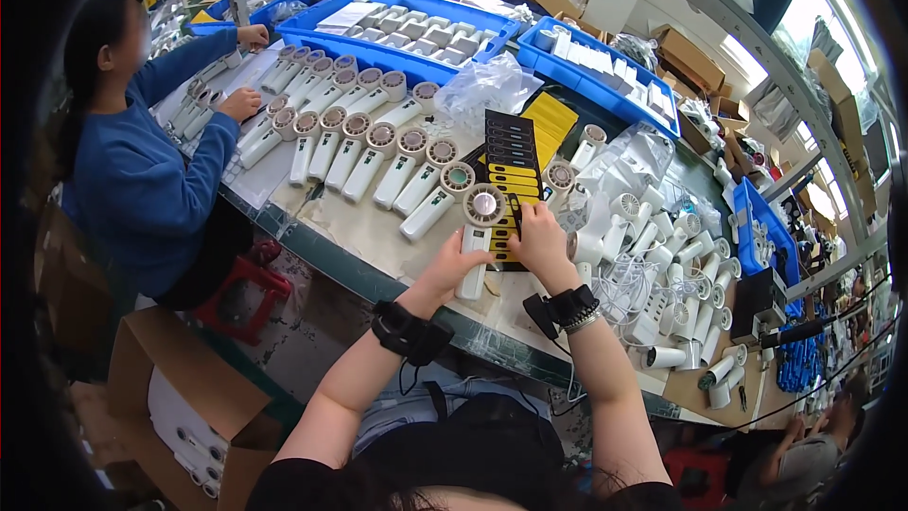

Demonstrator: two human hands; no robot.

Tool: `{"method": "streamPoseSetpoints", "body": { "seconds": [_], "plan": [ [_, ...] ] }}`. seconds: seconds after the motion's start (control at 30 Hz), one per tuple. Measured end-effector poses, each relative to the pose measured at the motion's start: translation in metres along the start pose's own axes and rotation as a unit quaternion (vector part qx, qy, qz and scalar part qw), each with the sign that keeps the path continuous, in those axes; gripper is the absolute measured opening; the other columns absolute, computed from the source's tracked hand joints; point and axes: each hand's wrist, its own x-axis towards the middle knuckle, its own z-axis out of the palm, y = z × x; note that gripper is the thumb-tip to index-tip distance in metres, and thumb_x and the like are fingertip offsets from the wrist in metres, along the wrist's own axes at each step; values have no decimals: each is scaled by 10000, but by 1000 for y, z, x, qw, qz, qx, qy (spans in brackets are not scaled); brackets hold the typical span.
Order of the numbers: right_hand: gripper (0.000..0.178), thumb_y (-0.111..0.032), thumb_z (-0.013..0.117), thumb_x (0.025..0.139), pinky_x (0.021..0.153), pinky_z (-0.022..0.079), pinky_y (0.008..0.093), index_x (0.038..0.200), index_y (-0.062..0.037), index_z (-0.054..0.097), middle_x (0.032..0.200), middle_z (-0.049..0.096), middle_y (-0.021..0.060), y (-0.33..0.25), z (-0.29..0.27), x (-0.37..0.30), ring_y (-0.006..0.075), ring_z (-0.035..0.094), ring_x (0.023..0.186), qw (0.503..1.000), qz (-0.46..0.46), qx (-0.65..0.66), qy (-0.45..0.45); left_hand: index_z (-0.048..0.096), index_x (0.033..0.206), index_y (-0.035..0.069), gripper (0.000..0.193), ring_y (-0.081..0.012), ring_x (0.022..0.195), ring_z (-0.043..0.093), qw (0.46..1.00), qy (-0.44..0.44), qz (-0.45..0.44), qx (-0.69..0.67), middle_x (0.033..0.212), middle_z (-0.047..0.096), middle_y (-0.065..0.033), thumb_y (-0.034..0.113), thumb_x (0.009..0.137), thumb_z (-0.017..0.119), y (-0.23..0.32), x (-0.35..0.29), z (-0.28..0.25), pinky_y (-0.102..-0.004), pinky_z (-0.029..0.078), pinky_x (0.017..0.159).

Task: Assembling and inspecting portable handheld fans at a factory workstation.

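My left hand [448, 267] is closed round the white handle of a handheld fan [475, 270]; its round beige head points away from me. Beside it, my right hand [543, 244] pinches at a yellow sheet of black labels [514, 173]. Whether a single label is between those fingertips is too small to tell. The sheet's far part is black and its near part shows bare yellow strips. Left of the sheet, several similar fans [364, 170] lie in slanting rows, the closest fan [437, 201] almost touching the held one.
White fan bodies and cables [653, 293] are heaped on the right of the table. Plastic bags [487, 90] and blue trays of parts [397, 0] stand behind. A co-worker in a blue sweater [156, 185] sits at left. An open carton [180, 407] is on the floor, lower left.
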Motion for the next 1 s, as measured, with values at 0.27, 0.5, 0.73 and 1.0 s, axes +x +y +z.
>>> {"method": "streamPoseSetpoints", "body": {
  "seconds": [0.27,0.5,0.73,1.0],
  "plan": [
    [481,-50,634,664,727,519,376,1119,12,488,1014,510,166,3,12,-6,307,560,939,998,-20,28,61,435,1187,14,457,-178,942,606,1000,4,11,-27,1077,582,-95,-22,764,604,-12,38,6,-316,511,812],
    [395,-29,621,664,721,518,365,1051,-3,545,959,534,156,15,12,-5,299,591,846,984,-31,149,93,435,1185,15,451,-194,959,606,999,23,17,-28,1085,576,-108,-39,759,574,-24,50,2,-332,532,775],
    [254,-47,645,664,676,525,292,910,2,607,852,554,113,34,8,1,223,628,714,956,12,282,83,430,1181,15,449,-195,968,592,999,46,-5,-6,1084,570,-106,-38,757,568,-18,51,7,-339,538,754],
    [127,-44,654,744,694,507,245,854,10,621,898,643,71,45,-1,-1,125,630,768,881,138,453,-9,430,1172,6,431,-197,908,608,997,58,39,11,1068,573,-108,-10,774,595,-22,43,4,-311,532,737]
  ]
}}
